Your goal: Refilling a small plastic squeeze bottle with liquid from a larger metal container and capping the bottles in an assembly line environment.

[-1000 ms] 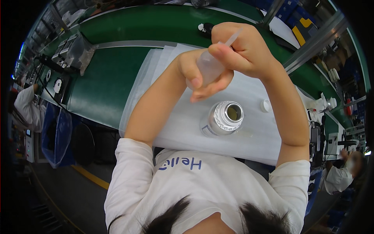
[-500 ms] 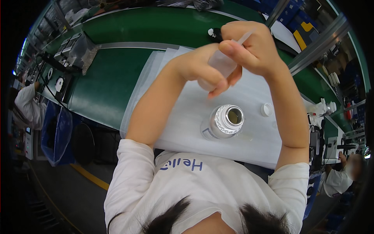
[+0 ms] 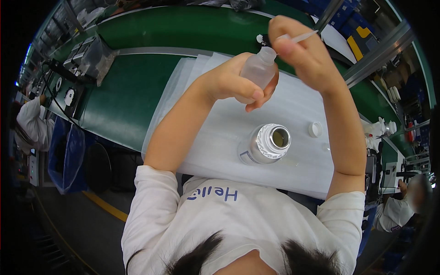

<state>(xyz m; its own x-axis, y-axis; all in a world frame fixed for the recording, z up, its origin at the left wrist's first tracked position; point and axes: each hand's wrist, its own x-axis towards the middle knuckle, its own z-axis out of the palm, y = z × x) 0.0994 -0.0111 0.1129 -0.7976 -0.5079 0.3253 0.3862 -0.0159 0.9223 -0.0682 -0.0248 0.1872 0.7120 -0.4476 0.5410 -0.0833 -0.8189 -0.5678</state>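
The left hand (image 3: 231, 81) has its fingers wrapped around a frosted, translucent plastic bottle (image 3: 257, 72), held above the bench with its narrow neck tilted up toward the right hand (image 3: 305, 57). The right hand's fingers are closed on a slim, tapered white plastic nozzle (image 3: 306, 35) just beside that neck; its lower end is partly behind the thumb, so I cannot tell whether the two touch. Below the hands, a round-shouldered silver metal bottle (image 3: 262, 145) stands uncapped on layered white foam sheeting (image 3: 208, 133), between the forearms. Near it, toward the right arm, lies a small, round white plastic cap (image 3: 315, 129). The sheeting covers part of the green-topped bench (image 3: 117, 103). The right hand partly blocks a small black-and-white object (image 3: 263, 40) behind it, and a grey metal post (image 3: 373, 52) rises beyond the right forearm. At the left end are a black device with a cable (image 3: 59, 69) and a crumpled clear plastic bag (image 3: 104, 64); below them hangs a blue plastic bag (image 3: 68, 158) beside a round black seat (image 3: 97, 167).
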